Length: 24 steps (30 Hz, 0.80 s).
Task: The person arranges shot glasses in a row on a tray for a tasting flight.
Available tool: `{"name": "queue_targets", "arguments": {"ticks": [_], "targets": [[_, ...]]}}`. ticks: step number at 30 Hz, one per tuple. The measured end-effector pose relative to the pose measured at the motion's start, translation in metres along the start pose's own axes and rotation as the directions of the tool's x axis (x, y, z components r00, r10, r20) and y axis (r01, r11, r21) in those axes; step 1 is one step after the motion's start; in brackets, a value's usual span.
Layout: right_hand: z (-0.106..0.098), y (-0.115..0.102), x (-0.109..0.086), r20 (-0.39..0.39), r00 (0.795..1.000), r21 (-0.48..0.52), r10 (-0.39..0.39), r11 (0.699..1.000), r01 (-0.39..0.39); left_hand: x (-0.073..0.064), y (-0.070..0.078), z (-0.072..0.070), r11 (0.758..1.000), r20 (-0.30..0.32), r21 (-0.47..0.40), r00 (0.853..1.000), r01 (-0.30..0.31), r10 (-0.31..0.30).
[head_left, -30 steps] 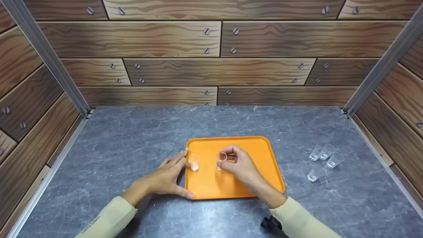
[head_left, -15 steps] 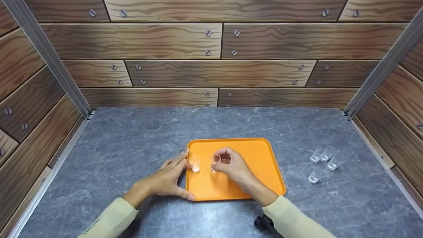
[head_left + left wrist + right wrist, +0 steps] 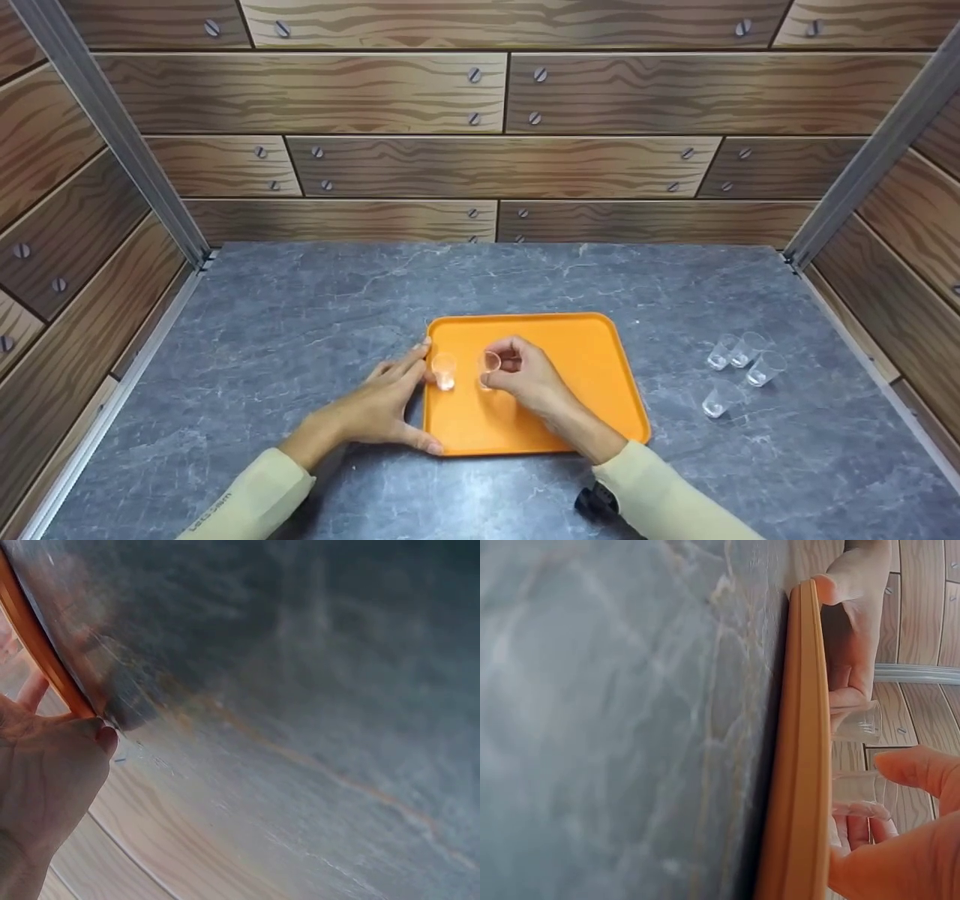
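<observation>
An orange tray lies on the grey marbled table. My right hand pinches a small clear shot glass between thumb and fingers, upright over the left half of the tray. In the right wrist view that shot glass has its base right at the tray. Another clear shot glass stands close inside the tray's left edge. My left hand rests along that edge, fingers extended and thumb at the near left corner; the left wrist view shows the hand touching the rim.
Several more clear shot glasses stand in a loose group right of the tray, among them one nearest the front and one farthest right. Wood-patterned walls with metal corner posts enclose the table's back and sides.
Over the last second my right hand has shifted slightly left with its shot glass, towards the other one on the tray, and now stays there. The left hand has kept its place.
</observation>
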State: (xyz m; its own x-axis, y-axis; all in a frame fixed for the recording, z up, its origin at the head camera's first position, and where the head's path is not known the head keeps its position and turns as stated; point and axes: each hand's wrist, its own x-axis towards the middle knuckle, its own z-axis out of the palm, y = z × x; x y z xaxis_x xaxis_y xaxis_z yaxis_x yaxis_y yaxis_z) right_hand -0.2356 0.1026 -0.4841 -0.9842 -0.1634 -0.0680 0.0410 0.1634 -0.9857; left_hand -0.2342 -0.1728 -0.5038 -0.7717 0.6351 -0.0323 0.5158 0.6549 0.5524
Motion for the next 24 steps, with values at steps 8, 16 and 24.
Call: {"name": "queue_targets", "arguments": {"ticks": [8, 16, 24], "targets": [[0.0005, 0.0010, 0.0041, 0.014, 1.000, 0.017, -0.013, 1.000, 0.012, -0.0002, -0.0005, 0.0003, 1.000, 0.000, -0.006, 1.000, 0.003, -0.003], [0.0002, 0.0021, 0.0061, 0.035, 0.999, -0.002, -0.033, 0.999, 0.033, -0.0003, -0.0003, 0.0000, 1.000, -0.004, -0.003, 1.000, -0.004, 0.004], [-0.0007, 0.0009, 0.0038, 0.050, 0.999, -0.009, -0.012, 1.000, 0.013, 0.0000, 0.0003, 0.0001, 1.000, -0.008, -0.002, 1.000, -0.014, 0.014]]}}
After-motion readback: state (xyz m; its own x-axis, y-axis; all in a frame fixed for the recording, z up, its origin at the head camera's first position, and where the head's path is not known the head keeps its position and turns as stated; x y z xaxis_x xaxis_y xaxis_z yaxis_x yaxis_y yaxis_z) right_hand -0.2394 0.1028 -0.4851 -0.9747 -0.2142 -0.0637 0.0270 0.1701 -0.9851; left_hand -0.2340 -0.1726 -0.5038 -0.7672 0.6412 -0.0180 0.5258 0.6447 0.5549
